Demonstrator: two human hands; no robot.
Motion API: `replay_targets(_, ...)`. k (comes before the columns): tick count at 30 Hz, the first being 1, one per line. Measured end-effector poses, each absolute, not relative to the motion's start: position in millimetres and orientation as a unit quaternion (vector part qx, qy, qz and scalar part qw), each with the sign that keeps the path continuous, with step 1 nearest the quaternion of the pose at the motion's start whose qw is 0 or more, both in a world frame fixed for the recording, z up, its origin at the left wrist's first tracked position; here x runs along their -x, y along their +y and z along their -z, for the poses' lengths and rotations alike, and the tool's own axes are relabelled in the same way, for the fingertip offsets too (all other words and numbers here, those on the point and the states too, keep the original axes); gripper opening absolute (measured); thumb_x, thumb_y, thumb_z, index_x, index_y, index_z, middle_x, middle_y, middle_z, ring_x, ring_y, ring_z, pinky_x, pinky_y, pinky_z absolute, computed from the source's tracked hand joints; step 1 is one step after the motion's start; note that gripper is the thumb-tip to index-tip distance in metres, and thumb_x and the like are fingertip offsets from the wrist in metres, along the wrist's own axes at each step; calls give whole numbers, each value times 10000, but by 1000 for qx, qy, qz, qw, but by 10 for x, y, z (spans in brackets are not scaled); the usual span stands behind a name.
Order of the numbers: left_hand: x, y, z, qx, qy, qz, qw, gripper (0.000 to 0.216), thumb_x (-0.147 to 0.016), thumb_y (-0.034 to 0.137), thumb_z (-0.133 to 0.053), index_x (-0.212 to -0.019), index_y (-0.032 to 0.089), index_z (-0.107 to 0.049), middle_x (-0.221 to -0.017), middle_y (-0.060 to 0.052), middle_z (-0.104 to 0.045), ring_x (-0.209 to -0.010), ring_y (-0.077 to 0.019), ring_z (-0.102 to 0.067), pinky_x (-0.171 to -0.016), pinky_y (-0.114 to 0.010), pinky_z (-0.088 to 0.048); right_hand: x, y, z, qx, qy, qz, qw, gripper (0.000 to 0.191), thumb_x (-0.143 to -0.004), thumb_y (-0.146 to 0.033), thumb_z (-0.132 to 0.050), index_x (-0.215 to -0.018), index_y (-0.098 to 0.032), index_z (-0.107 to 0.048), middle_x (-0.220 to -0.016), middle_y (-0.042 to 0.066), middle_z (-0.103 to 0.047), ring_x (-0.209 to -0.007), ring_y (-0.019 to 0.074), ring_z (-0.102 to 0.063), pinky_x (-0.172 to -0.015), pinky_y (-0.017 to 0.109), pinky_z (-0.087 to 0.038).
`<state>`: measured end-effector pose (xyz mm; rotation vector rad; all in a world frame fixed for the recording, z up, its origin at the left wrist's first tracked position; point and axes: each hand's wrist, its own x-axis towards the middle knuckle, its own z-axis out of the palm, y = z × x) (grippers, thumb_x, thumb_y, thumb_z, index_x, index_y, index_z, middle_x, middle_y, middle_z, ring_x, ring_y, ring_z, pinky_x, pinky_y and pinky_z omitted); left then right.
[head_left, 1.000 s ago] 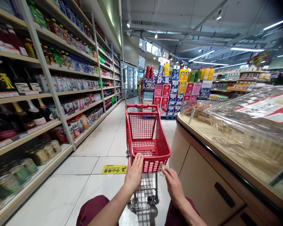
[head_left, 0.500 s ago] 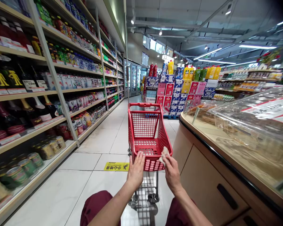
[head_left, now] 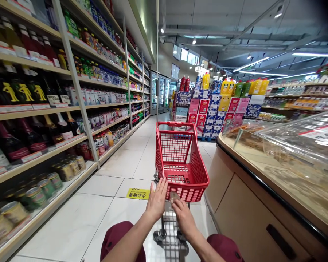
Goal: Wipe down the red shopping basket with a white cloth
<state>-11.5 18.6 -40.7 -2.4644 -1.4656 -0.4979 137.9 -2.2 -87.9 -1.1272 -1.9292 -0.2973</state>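
Observation:
In front of me stands a red shopping cart (head_left: 180, 171) with a plastic lattice basket that holds nothing. My left hand (head_left: 157, 198) lies with its fingers stretched out against the near left corner of the basket. Pinched in my right hand (head_left: 183, 214) is a crumpled, soiled cloth (head_left: 175, 197), held against the lower part of the basket's near wall. Part of the cloth is covered by the fingers. The cart's casters (head_left: 160, 235) rest on the floor below.
Shelves of bottles and cans (head_left: 79, 105) run along the left. At the right is a counter (head_left: 243, 174) with clear covers. Stacked drink boxes (head_left: 202, 112) stand ahead. A yellow floor sticker (head_left: 138, 193) lies left of the cart on white tiles.
My right hand has moved the cloth from the basket's right rim, leftward and down, to its near wall. The left hand stays at the left corner. The view has shifted slightly left.

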Motion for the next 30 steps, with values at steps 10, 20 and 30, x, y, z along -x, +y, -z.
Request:
replay_targets(10, 157, 175, 476, 814, -538, 183, 120, 755, -634, -59, -303, -1361, 108, -185, -1418, -99, -238, -1318, -185, -129, -1054, -481, -152, -1303, -15, 878, 446, -779, 129, 421, 378, -811, -52, -343, -1058, -213, -580, -978, 74, -616, -999, 192, -523, -803, 364, -482)
replay_targets(20, -145, 203, 379, 843, -486, 191, 127, 750, -650, -36, -315, -1367, 112, -154, -1426, -105, -203, -1322, -197, -93, -1043, -492, -174, -1816, -108, 862, 468, -773, 127, 409, 397, -798, -49, -359, -1065, -242, -581, -972, 64, -617, -950, 186, -541, -779, 352, -492)
replay_targets(30, -334, 264, 421, 867, -455, 158, 133, 700, -691, -7, -320, -1364, 115, -174, -1424, -98, -223, -1324, -193, -97, -1049, -492, -166, -2336, -159, 937, 506, -748, 151, 401, 376, -831, -104, -354, -1097, -268, -564, -1009, 47, -606, -969, 176, -530, -780, 339, -498)
